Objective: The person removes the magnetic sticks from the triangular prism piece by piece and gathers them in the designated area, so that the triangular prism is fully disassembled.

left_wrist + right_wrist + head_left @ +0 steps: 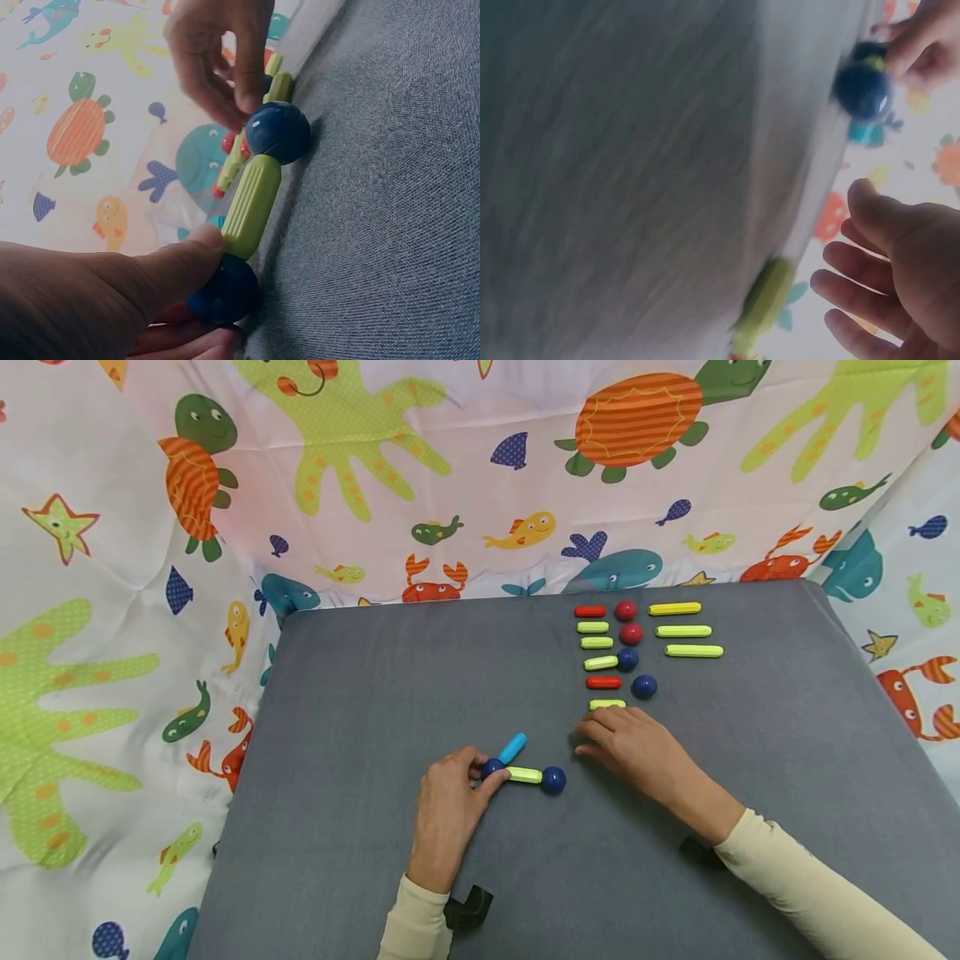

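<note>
My left hand (450, 806) pinches a dark blue ball (231, 294) between thumb and fingers. A short lime-green ribbed rod (525, 775) runs from that ball to a second dark blue ball (553, 780), which stands free of the hand. From the held ball a light blue rod (513, 748) slants away toward the back. My right hand (637, 747) is over the cloth to the right, fingertips close to a single lime-green rod (607, 703) that it partly covers in the head view. Its fingers look loosely spread in the right wrist view, with nothing between them.
Beyond the right hand lie short red and lime rods (590, 611), red balls (626, 610), blue balls (643, 687) and longer yellow-green rods (693, 651) in rough columns. Grey cloth (360, 693) covers the table. A sea-animal curtain (480, 477) hangs behind and at both sides.
</note>
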`<state>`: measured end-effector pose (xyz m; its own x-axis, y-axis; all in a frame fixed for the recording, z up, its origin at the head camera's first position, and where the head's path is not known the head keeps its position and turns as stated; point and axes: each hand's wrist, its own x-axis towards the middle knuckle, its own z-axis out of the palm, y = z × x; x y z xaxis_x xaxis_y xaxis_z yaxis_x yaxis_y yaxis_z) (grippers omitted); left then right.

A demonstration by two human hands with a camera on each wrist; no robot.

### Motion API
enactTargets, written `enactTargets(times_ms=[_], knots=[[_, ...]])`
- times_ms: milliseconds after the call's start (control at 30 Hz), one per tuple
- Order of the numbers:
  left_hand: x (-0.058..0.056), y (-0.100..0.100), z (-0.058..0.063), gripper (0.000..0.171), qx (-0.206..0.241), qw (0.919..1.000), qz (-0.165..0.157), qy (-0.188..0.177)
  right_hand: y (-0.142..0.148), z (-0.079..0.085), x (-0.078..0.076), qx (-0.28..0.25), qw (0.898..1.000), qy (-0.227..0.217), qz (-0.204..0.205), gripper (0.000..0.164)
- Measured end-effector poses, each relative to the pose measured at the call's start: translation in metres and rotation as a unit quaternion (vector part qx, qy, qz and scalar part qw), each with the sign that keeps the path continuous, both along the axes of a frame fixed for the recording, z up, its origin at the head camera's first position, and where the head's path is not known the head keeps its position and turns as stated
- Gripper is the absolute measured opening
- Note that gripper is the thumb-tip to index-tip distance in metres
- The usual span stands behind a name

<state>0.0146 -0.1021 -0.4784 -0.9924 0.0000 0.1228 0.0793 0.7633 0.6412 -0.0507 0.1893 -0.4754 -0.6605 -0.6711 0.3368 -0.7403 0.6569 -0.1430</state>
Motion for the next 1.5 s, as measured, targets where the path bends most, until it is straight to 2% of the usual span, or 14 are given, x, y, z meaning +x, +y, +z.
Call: enactTargets(times_ms=[133,233,533,867,1167,1333,1500], knots=[[0.000,0.001,0.000,0.028,0.002,1.0000,-0.003,-0.003,-0.012,0.005,0.013,-0.020,1.000,0.002,0.020,0.036],[0.000,0.002,0.000,0.028,0.000,1.0000,-0.004,-0.004,-0.021,0.007,0.021,-0.027,0.999,-0.014,0.031,0.038],[0.000,0.002,0.000,0.029,-0.009,0.9999,-0.008,0.004,-0.034,0.000,0.034,-0.006,0.998,-0.057,0.032,0.041],[0.000,0.003,-0.001,0.030,-0.002,1.0000,-0.002,-0.008,-0.040,-0.006,0.038,-0.009,0.996,-0.083,0.029,0.035],[0.001,0.003,-0.002,0.028,0.006,0.9999,-0.008,-0.006,-0.040,-0.005,0.040,-0.011,0.997,-0.075,0.030,0.032],[0.002,0.003,-0.002,0.028,0.014,0.9998,-0.006,-0.011,-0.033,0.000,0.038,-0.016,0.998,-0.060,0.022,0.033],[0.002,0.003,0.000,0.028,0.017,0.9997,-0.003,-0.015,-0.018,0.010,0.033,-0.034,0.998,-0.057,-0.004,0.036]])
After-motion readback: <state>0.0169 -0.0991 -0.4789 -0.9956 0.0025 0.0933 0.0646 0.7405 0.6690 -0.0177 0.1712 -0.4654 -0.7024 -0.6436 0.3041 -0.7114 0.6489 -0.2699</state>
